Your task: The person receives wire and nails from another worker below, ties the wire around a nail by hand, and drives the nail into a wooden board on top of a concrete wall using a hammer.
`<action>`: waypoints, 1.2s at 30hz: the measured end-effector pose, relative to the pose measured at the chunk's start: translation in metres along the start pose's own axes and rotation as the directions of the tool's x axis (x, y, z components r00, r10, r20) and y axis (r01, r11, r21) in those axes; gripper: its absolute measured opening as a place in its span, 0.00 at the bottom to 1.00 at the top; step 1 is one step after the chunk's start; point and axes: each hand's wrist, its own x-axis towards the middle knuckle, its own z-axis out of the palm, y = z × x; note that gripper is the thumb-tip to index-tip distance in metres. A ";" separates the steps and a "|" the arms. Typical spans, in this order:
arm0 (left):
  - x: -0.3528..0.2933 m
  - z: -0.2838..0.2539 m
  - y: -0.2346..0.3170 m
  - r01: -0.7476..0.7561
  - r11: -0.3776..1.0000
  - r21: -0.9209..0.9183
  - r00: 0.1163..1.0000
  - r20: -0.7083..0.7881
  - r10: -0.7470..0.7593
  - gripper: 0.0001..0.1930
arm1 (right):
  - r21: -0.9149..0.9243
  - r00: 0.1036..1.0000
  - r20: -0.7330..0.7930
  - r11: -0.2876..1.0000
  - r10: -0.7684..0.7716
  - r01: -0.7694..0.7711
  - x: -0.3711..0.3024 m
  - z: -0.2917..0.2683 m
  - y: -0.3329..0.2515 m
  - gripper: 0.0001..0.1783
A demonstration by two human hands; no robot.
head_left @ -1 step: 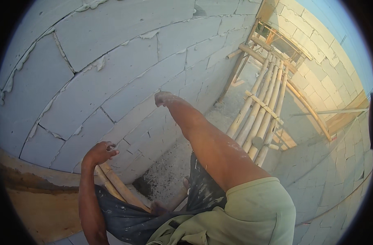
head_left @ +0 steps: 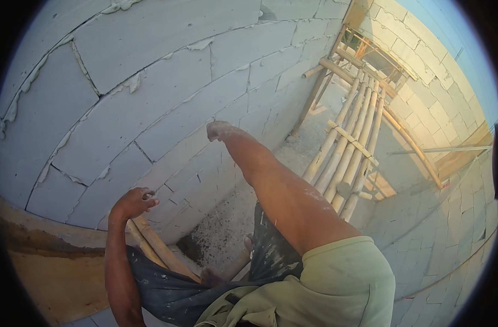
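Observation:
My left hand [head_left: 133, 204] hangs in front of the pale block wall [head_left: 167, 98], low on the left, its fingers loosely bent and apart with nothing seen between them. Farther ahead, my right arm reaches across to the same wall. At its end my right hand [head_left: 218, 131] is bent at the wrist, close to the blocks; whether it touches them I cannot tell. Its fingers are mostly turned away and hidden. Grey mortar lines and ragged lumps show along the wall's joints. My bare feet [head_left: 212, 277] stand below, partly covered by my dark, paint-spotted shorts [head_left: 170, 289].
Bamboo poles [head_left: 155, 242] lie beneath me at the lower left, beside a wooden board [head_left: 52, 278]. A bamboo platform [head_left: 347, 147] with a crosspiece runs away to the upper right. The rough grey floor [head_left: 221, 229] lies well below. Another block wall [head_left: 450, 218] stands on the right.

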 end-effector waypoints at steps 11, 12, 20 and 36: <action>0.001 0.000 -0.005 0.009 1.000 -0.001 1.000 0.001 -0.009 0.32 | -0.081 0.993 0.116 0.996 -0.028 0.038 0.004 0.002 -0.007 0.21; 0.003 0.000 -0.004 0.012 1.000 -0.004 1.000 0.000 -0.012 0.32 | -0.082 0.993 0.118 0.996 -0.032 0.042 0.004 0.001 -0.004 0.21; 0.002 0.000 -0.003 0.005 1.000 0.016 1.000 0.014 -0.005 0.32 | -0.034 0.988 0.143 0.998 -0.051 0.056 0.005 0.005 -0.008 0.21; 0.014 0.003 -0.012 0.037 0.995 0.095 0.997 0.058 -0.042 0.34 | 0.018 0.979 0.204 0.999 0.032 -0.037 0.009 0.004 -0.015 0.19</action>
